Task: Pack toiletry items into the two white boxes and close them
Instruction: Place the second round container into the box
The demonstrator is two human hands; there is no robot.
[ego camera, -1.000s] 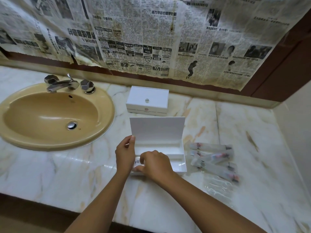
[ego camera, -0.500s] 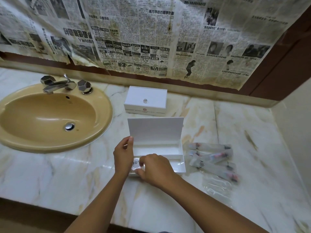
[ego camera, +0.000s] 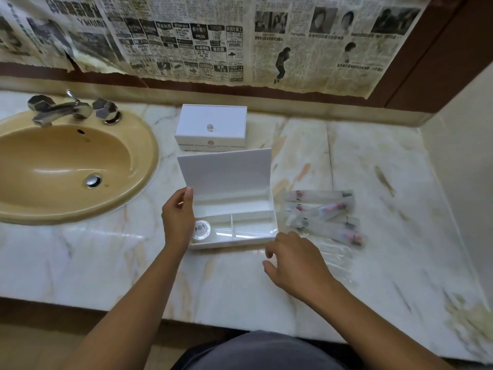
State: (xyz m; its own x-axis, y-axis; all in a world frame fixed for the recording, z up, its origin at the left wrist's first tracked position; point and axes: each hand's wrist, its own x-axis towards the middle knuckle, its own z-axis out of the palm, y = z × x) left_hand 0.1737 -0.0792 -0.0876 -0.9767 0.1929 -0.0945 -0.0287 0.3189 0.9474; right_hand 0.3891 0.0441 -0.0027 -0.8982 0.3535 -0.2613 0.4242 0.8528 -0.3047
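An open white box stands on the marble counter, its lid raised upright. A small round wrapped soap lies in its front left compartment. My left hand holds the box's left side, thumb at the lid's lower corner. My right hand hovers in front of the box's right corner, fingers loosely curled, holding nothing. Several clear toiletry packets lie to the right of the box. A second white box, closed, sits behind the open one.
A tan sink with a chrome tap fills the left. Newspaper covers the wall behind. A pale side wall bounds the counter on the right. A flat clear plastic wrapper lies near the packets.
My right hand has let go of the round soap in the front left compartment and drawn back to the right. My left hand stays on the box's left side.
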